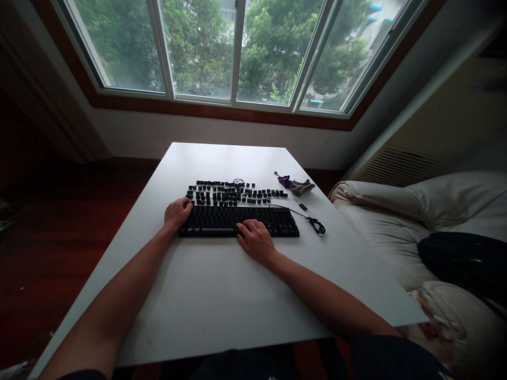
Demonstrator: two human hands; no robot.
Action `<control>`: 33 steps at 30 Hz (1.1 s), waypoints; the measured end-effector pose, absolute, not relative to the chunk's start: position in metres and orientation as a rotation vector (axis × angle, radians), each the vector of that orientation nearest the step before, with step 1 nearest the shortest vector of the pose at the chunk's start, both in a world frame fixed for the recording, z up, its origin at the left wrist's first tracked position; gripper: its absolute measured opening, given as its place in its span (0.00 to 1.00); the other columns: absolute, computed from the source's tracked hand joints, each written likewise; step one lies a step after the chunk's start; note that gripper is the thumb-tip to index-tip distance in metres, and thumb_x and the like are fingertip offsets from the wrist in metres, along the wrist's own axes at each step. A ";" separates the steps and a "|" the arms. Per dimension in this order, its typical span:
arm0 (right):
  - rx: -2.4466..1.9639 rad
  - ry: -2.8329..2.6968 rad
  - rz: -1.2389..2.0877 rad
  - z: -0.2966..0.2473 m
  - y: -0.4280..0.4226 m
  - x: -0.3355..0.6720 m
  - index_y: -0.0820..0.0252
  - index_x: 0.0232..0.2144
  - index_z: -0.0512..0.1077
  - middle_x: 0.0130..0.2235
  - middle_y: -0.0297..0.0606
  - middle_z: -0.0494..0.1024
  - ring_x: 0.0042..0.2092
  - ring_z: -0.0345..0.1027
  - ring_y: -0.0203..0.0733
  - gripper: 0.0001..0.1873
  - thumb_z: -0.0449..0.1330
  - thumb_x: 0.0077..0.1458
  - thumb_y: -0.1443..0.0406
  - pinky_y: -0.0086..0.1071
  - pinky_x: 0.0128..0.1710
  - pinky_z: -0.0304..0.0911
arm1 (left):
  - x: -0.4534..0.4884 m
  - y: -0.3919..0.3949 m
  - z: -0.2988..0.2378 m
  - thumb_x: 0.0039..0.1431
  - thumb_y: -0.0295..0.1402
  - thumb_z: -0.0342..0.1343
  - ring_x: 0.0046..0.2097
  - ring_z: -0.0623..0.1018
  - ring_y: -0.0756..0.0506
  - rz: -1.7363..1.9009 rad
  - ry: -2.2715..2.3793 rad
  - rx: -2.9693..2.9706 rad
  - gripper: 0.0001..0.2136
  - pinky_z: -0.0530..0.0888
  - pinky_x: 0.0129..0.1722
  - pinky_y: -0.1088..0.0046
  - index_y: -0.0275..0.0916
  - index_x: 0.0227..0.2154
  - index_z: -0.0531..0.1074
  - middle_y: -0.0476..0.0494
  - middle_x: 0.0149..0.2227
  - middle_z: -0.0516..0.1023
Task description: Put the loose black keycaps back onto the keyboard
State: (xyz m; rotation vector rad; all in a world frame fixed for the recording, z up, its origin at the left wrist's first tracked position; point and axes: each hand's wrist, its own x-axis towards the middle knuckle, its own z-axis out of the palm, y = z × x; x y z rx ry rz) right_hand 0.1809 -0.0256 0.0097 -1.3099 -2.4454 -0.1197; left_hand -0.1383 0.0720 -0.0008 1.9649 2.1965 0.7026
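Observation:
A black keyboard [241,219] lies across the middle of a white table [214,301]. Several loose black keycaps [232,193] are spread in rows just behind it. My left hand [177,212] rests at the keyboard's left end with its fingers curled around that edge. My right hand [255,240] lies on the keyboard's front edge near the middle, fingers bent down onto the keys. What, if anything, sits under those fingertips is hidden. The keyboard's black cable [315,224] trails off to the right.
A purple and grey bundle of small tools [295,184] lies at the table's back right. A white cushion with a dark bag [463,261] stands to the right of the table. Windows fill the far wall. Dark wooden floor lies on the left.

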 end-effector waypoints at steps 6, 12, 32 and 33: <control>-1.280 -2.415 -0.121 0.007 -0.024 0.181 0.58 0.51 0.73 0.49 0.47 0.73 0.52 0.62 0.52 0.15 0.55 0.64 0.62 0.46 0.53 0.58 | -0.137 0.071 0.001 0.62 0.41 0.49 0.44 0.79 0.41 0.672 2.224 1.949 0.13 0.71 0.43 0.68 0.46 0.39 0.79 0.44 0.41 0.82; -1.272 -2.414 -0.109 0.007 -0.024 0.182 0.59 0.52 0.72 0.50 0.47 0.73 0.51 0.63 0.51 0.16 0.55 0.64 0.62 0.44 0.53 0.59 | -0.138 0.071 0.000 0.62 0.41 0.49 0.44 0.79 0.40 0.692 2.208 1.956 0.13 0.71 0.42 0.67 0.46 0.38 0.79 0.44 0.40 0.82; -1.207 -2.352 -0.124 0.004 -0.022 0.186 0.58 0.49 0.73 0.48 0.46 0.73 0.50 0.64 0.50 0.13 0.57 0.63 0.63 0.44 0.51 0.61 | -0.139 0.074 -0.005 0.61 0.41 0.49 0.42 0.78 0.41 0.700 2.195 1.972 0.13 0.69 0.41 0.69 0.45 0.38 0.79 0.45 0.39 0.82; -1.195 -2.365 -0.121 0.004 -0.021 0.186 0.58 0.49 0.73 0.47 0.46 0.74 0.49 0.65 0.50 0.13 0.57 0.63 0.64 0.44 0.51 0.61 | -0.139 0.074 -0.005 0.61 0.41 0.49 0.42 0.78 0.41 0.703 2.195 1.973 0.13 0.69 0.41 0.69 0.45 0.38 0.79 0.45 0.39 0.82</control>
